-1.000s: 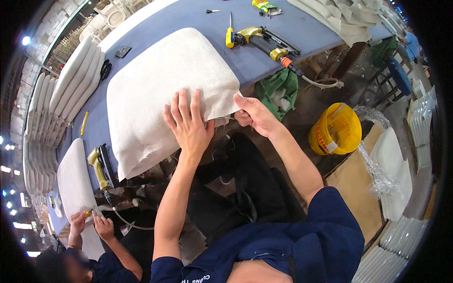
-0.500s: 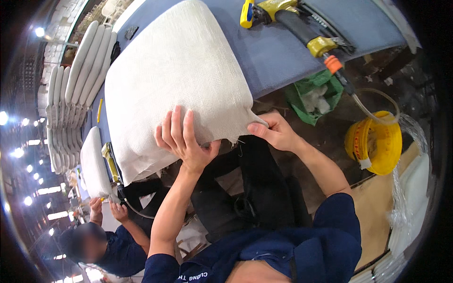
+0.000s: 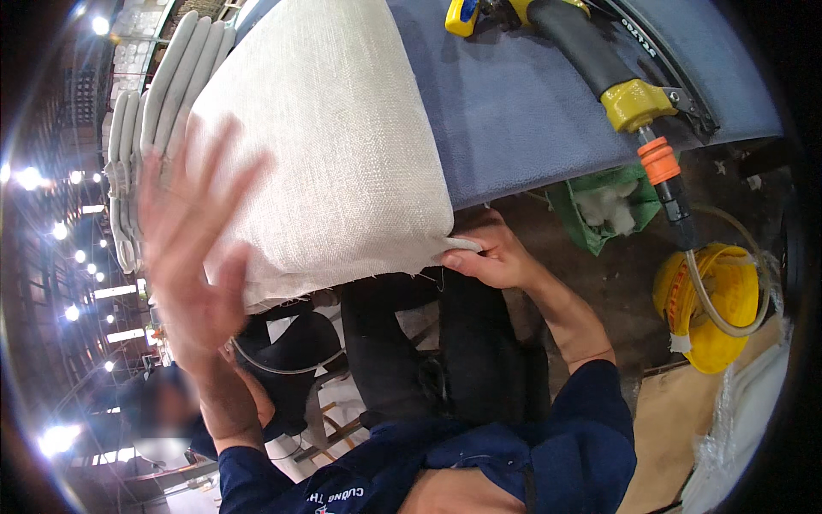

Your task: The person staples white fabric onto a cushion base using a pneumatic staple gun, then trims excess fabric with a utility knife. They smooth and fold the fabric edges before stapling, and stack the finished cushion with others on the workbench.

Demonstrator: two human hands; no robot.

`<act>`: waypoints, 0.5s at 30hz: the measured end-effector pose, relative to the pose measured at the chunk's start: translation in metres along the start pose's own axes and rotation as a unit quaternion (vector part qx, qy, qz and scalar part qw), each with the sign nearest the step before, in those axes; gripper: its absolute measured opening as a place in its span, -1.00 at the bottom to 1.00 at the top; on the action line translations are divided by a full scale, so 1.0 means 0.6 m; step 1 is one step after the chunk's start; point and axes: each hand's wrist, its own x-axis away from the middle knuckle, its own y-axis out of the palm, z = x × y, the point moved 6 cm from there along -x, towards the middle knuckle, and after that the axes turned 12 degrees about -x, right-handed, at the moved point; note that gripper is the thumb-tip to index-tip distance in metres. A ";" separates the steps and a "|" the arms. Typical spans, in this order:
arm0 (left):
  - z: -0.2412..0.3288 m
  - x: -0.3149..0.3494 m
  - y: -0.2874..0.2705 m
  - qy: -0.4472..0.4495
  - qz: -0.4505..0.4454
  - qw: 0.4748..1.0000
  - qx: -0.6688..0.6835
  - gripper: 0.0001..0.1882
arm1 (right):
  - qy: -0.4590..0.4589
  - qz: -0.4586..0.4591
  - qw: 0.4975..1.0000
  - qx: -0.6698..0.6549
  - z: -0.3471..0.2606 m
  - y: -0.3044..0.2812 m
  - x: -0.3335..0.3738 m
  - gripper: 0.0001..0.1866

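A cushion (image 3: 334, 137) covered in off-white woven fabric lies before me on the blue padded table (image 3: 531, 128). Frayed threads hang along its near edge. My right hand (image 3: 490, 250) pinches the fabric at the near right corner between thumb and fingers. Over the cushion's left side, my left hand (image 3: 195, 248) is raised with its fingers spread, blurred by motion and holding nothing. At the far right of the table lies a staple gun (image 3: 591, 51) with a black grip and yellow parts, joined to an air hose by an orange coupling (image 3: 658, 161).
Stacked light cushions (image 3: 175, 81) stand at the far left. Below the table's right edge are a green bag (image 3: 599, 206) with white stuffing and a yellow bucket (image 3: 715, 300), the air hose (image 3: 728, 321) looping past it. A co-worker (image 3: 163, 403) sits at the left, partly hidden by my arm.
My left hand has lifted off the cushion's near edge and swung left, fingers spreading. My right hand keeps its pinch on the corner. The whole view has shifted somewhat.
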 end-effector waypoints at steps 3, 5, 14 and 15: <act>-0.026 -0.062 0.005 0.014 0.133 0.986 0.099 -0.31 | 0.012 0.016 1.000 0.010 0.002 -0.003 0.006 -0.69; 0.126 -0.067 0.100 -0.006 -0.009 0.993 0.115 -0.35 | -0.060 0.016 0.998 0.014 0.003 0.005 0.003 -0.72; 0.127 -0.083 0.132 0.108 -0.108 0.988 -0.004 -0.23 | 0.007 0.015 1.000 0.002 -0.017 -0.001 0.011 -0.78; 0.107 -0.083 0.139 0.085 -0.128 0.988 0.025 -0.13 | 0.016 0.010 1.000 -0.003 -0.010 0.002 0.012 -0.77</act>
